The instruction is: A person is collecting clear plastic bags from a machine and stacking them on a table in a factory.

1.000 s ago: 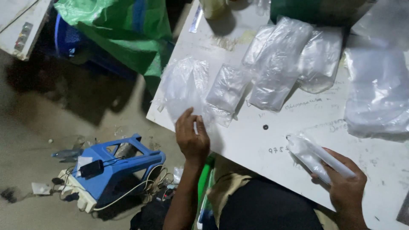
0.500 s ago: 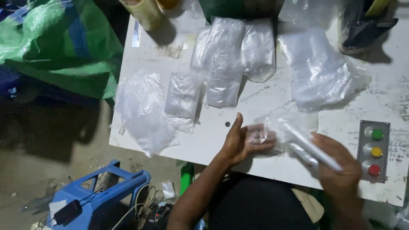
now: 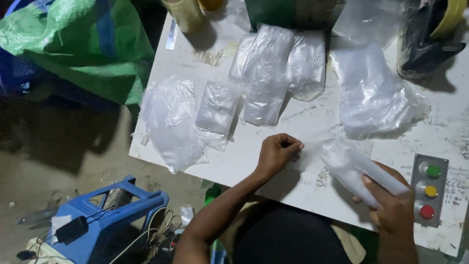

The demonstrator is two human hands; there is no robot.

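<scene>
While the left hand (image 3: pixel 276 152) is held as a loose fist on the white counter (image 3: pixel 273 171) at centre frame, its fingers (image 3: pixel 292 144) are curled shut and seem to pinch the thin edge of a clear plastic film; whether anything is truly gripped cannot be told. To the right and slightly below, a bundle of clear plastic bags (image 3: pixel 354 168) is gripped by the right hand (image 3: pixel 393 205), fingers wrapped around its lower end. The bundle's long axis runs diagonally, from upper left near the left fist to lower right at the right hand, so its free end is pointed toward the left fingers and lies near them. Just beyond the right hand, a control box with green, yellow and red buttons (image 3: pixel 429 191) is set at the counter's lower right. Flat clear bags (image 3: pixel 266 80) are spread across the upper middle, a crumpled bag (image 3: pixel 168 122) overhangs the left edge, and a heap of plastic sheets (image 3: pixel 373 93) is seen at upper right. Nothing is seen between the two hands.
</scene>
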